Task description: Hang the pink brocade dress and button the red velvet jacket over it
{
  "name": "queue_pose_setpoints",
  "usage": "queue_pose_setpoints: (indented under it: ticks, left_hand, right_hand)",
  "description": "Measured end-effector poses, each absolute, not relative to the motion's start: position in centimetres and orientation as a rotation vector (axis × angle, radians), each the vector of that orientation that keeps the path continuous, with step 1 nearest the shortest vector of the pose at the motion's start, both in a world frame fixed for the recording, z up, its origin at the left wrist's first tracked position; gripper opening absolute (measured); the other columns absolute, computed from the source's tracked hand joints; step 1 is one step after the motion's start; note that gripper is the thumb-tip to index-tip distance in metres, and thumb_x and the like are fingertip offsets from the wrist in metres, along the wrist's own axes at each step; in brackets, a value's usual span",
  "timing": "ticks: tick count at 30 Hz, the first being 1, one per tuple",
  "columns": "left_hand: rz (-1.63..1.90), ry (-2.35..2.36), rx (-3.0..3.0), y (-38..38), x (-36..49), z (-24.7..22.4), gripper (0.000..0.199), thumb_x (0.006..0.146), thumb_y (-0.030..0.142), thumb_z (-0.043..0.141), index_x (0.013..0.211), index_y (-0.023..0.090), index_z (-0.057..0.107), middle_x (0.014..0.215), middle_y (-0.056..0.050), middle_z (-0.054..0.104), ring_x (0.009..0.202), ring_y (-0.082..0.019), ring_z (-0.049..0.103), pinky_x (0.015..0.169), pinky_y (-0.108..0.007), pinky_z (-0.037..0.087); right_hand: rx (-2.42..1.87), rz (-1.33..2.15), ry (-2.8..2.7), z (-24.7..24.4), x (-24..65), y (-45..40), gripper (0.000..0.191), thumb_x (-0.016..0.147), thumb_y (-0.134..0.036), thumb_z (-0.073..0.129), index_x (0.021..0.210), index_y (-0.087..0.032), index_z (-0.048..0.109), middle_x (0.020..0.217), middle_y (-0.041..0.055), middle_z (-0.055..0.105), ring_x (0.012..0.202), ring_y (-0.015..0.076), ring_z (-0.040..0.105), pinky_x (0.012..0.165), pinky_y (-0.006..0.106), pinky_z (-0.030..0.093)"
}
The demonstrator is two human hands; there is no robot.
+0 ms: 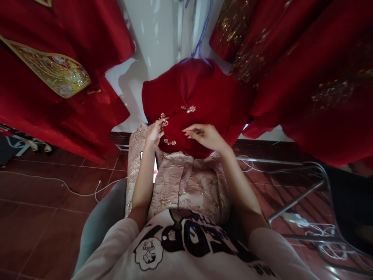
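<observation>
A red garment [215,89] hangs from a purple hanger [201,39], its lower part draped over my lap. Beaded flower-shaped fasteners sit on its front: one fastener [189,109] near the middle, another [165,121] at the left edge and a lower fastener [169,142]. My left hand [154,133] pinches the garment's left edge beside the edge fastener. Over the red cloth, my right hand [207,136] is closed, thumb and fingertips together; anything held between them is too small to make out. Pink brocade cloth [186,182] covers my lap under the garment.
Red garments with gold decoration hang at left [67,74] and right [291,77]. A lit phone [155,171] lies by my left forearm. A metal-framed chair [335,202] stands at right near white cables [323,231]; another cable [67,188] crosses the tiled floor at left.
</observation>
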State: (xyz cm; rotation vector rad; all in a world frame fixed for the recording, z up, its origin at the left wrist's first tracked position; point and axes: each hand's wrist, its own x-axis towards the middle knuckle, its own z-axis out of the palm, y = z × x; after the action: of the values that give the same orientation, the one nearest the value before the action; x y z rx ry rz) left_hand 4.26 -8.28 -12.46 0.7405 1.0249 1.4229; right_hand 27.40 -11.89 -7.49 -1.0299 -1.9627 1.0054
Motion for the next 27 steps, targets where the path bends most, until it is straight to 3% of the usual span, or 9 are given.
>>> queue_pose_setpoints:
  ticks: [8,16,19,23,25,27]
  left_hand:
    - [1.467,1.020,0.800,-8.6,4.7,-12.3,0.022,0.078,0.039,0.078,0.085,0.018,0.073,0.108,-0.011,0.078,0.124,-0.030,0.067,0.103,-0.042,0.057]
    - [1.553,1.133,0.804,-8.6,5.6,-12.1,0.008,0.081,0.026,0.071,0.080,0.019,0.076,0.099,-0.006,0.080,0.110,-0.024,0.072,0.094,-0.035,0.058]
    - [1.512,1.066,0.784,-8.8,5.2,-11.7,0.021,0.085,0.040,0.069,0.085,0.020,0.076,0.099,-0.008,0.080,0.115,-0.027,0.070,0.098,-0.037,0.058]
    - [1.267,0.881,0.763,-9.0,4.5,-10.9,0.059,0.082,0.074,0.062,0.096,0.018,0.076,0.095,-0.013,0.078,0.123,-0.033,0.067,0.105,-0.042,0.055]
    - [1.168,0.822,0.791,-9.1,4.9,-10.6,0.066,0.080,0.078,0.060,0.097,0.016,0.076,0.097,-0.015,0.078,0.124,-0.036,0.066,0.107,-0.045,0.054]
    - [1.140,0.820,0.855,-9.0,6.0,-10.3,0.060,0.083,0.072,0.061,0.097,0.016,0.077,0.103,-0.015,0.079,0.126,-0.036,0.065,0.110,-0.046,0.052]
  right_hand:
    - [-1.027,1.004,-1.968,-7.7,27.4,-11.8,0.026,0.094,-0.037,0.061,0.106,-0.021,0.078,0.103,0.0057,0.080,0.094,0.0191,0.077,0.090,0.037,0.062]
    - [-1.034,1.008,-1.975,-7.6,27.4,-11.9,0.025,0.094,-0.037,0.061,0.106,-0.022,0.078,0.104,0.0055,0.080,0.095,0.0193,0.077,0.091,0.037,0.062]
    - [-1.023,1.011,-1.970,-7.6,27.4,-11.8,0.026,0.094,-0.037,0.061,0.106,-0.022,0.078,0.103,0.0061,0.080,0.095,0.0197,0.077,0.091,0.038,0.062]
    - [-1.030,1.011,-1.950,-7.5,27.7,-11.7,0.026,0.093,-0.038,0.062,0.105,-0.022,0.078,0.101,0.0058,0.080,0.092,0.0198,0.077,0.090,0.038,0.062]
    - [-1.036,1.000,-1.936,-7.3,28.0,-11.7,0.027,0.093,-0.040,0.062,0.104,-0.021,0.078,0.100,0.0059,0.080,0.091,0.0196,0.077,0.089,0.038,0.062]
    - [-1.027,0.981,-1.901,-6.9,28.3,-11.8,0.029,0.092,-0.044,0.064,0.105,-0.021,0.078,0.098,0.0062,0.080,0.089,0.0193,0.076,0.087,0.037,0.062]
